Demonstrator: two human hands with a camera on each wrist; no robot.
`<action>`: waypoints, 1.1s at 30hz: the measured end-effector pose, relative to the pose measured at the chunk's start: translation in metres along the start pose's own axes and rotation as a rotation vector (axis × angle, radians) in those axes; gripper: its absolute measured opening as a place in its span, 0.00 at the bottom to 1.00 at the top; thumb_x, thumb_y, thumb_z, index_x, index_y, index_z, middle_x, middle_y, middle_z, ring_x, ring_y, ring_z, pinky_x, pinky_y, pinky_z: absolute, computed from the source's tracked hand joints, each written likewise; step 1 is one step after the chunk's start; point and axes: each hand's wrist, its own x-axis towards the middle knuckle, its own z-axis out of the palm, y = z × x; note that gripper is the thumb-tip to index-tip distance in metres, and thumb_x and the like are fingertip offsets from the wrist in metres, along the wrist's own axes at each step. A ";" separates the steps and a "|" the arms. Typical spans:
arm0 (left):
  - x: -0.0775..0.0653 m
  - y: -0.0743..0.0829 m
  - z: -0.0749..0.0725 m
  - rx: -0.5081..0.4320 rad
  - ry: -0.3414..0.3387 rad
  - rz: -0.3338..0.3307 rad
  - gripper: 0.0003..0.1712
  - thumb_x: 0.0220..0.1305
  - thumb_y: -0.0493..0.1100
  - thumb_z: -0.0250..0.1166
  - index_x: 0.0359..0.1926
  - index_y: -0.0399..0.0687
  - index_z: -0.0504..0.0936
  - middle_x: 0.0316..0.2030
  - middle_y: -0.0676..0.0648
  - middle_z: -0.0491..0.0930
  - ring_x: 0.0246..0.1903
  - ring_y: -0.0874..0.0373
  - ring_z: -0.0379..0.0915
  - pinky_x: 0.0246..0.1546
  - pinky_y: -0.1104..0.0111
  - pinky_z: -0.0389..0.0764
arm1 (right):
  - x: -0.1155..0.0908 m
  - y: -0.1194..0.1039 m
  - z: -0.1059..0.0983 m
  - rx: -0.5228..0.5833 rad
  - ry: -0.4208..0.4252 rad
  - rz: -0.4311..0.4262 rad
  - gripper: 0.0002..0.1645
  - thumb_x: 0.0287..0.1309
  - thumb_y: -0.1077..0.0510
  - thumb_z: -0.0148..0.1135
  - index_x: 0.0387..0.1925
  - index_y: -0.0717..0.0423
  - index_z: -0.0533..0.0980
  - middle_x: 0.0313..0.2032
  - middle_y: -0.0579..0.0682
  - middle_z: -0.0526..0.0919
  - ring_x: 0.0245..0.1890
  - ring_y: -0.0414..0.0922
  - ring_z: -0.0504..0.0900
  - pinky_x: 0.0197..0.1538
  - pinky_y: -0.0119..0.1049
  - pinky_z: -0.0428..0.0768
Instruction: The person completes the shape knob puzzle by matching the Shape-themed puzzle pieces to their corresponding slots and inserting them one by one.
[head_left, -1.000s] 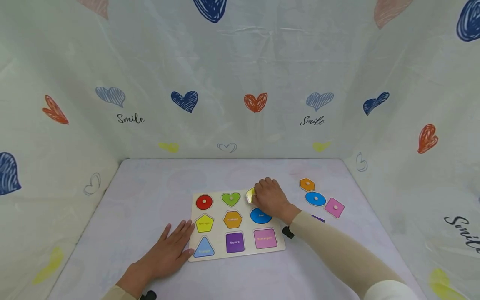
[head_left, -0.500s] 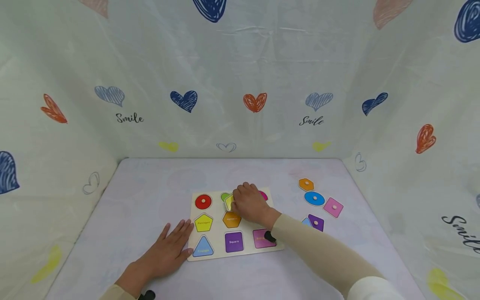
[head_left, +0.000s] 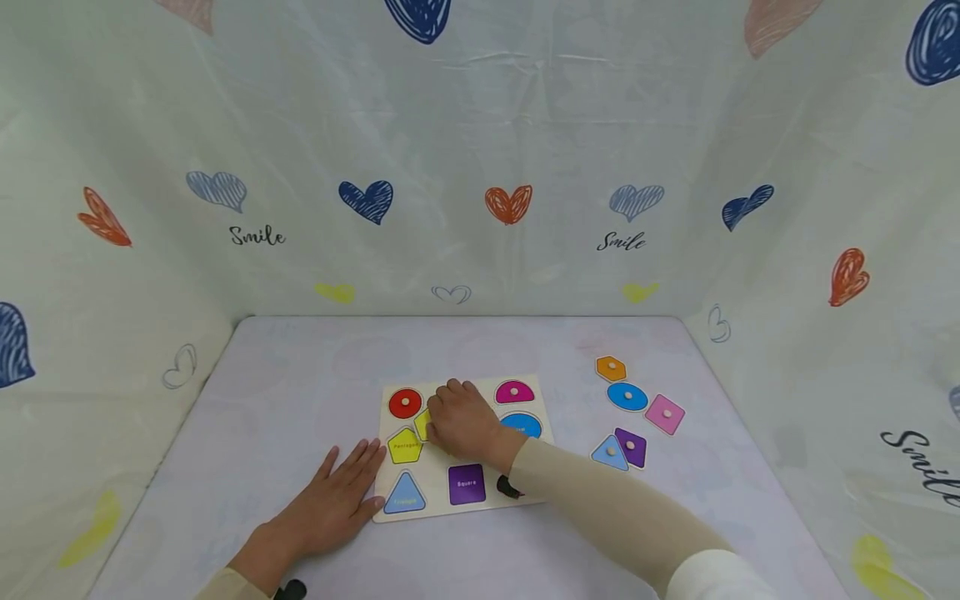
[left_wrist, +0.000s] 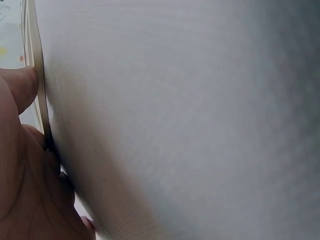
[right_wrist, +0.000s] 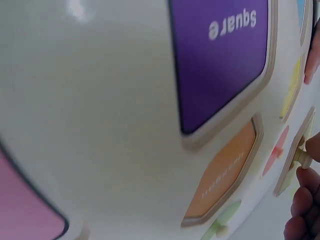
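Through the head camera I am seeing the right hand point(head_left: 467, 425) gripping a yellow pentagon piece point(head_left: 421, 425) over the left half of the board point(head_left: 437, 497), just beside the printed pentagon point(head_left: 405, 447). One corner of the piece is pointing left; the hand is covering the rest, so I cannot tell where its apex or long axis is lying. The printed pentagon is pointing its apex away from me. The left hand point(head_left: 341, 504) is lying with straight fingers spread, touching the board's left edge. On the right of the table point(head_left: 525, 550), I am viewing an orange hexagon point(head_left: 611, 368), a blue oval point(head_left: 627, 397), a pink rectangle point(head_left: 664, 414), a purple square point(head_left: 631, 448) and a blue triangle point(head_left: 611, 452), the oval's long axis running roughly sideways.

From the left wrist, I am getting mostly pale tabletop, with that thumb touching a thin wooden edge.

From the right wrist, I am watching the thumb and fingertips pinching the knob point(right_wrist: 303, 158). The yellow piece is showing nearly edge-on, tilting, its edge running from lower left to upper right, and it is sitting clear of the board's surface.
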 end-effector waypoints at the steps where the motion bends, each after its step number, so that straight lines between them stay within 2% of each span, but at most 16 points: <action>1: 0.000 0.000 0.000 0.002 -0.001 -0.001 0.47 0.76 0.64 0.59 0.83 0.43 0.58 0.83 0.43 0.56 0.84 0.42 0.45 0.81 0.35 0.41 | 0.001 -0.003 0.000 0.001 -0.010 0.001 0.20 0.73 0.41 0.61 0.53 0.50 0.82 0.45 0.44 0.85 0.46 0.42 0.77 0.55 0.36 0.79; 4: 0.000 -0.001 0.001 -0.001 0.004 0.003 0.47 0.76 0.65 0.59 0.83 0.44 0.58 0.83 0.43 0.56 0.84 0.42 0.45 0.81 0.35 0.41 | 0.002 -0.010 0.001 -0.001 -0.032 0.000 0.23 0.73 0.40 0.60 0.58 0.49 0.82 0.50 0.44 0.86 0.51 0.43 0.78 0.62 0.39 0.80; 8: 0.000 -0.003 0.002 0.000 0.008 0.007 0.47 0.76 0.65 0.59 0.83 0.44 0.58 0.83 0.43 0.56 0.84 0.42 0.45 0.80 0.35 0.40 | 0.003 -0.017 0.003 0.007 -0.041 0.001 0.23 0.73 0.40 0.59 0.59 0.49 0.81 0.51 0.44 0.86 0.54 0.44 0.79 0.66 0.41 0.78; 15: 0.003 -0.005 0.005 0.005 0.016 0.021 0.47 0.77 0.65 0.57 0.83 0.44 0.56 0.83 0.43 0.54 0.84 0.43 0.44 0.81 0.36 0.41 | 0.005 -0.025 0.006 0.014 -0.053 -0.005 0.22 0.74 0.40 0.58 0.57 0.48 0.81 0.51 0.44 0.86 0.52 0.43 0.77 0.67 0.41 0.78; 33: 0.001 -0.006 0.004 -0.008 0.014 0.017 0.47 0.77 0.64 0.58 0.83 0.44 0.56 0.83 0.43 0.54 0.84 0.42 0.44 0.80 0.35 0.39 | 0.008 -0.037 0.008 0.008 -0.066 -0.037 0.25 0.74 0.38 0.59 0.61 0.47 0.80 0.54 0.43 0.85 0.55 0.42 0.78 0.65 0.38 0.79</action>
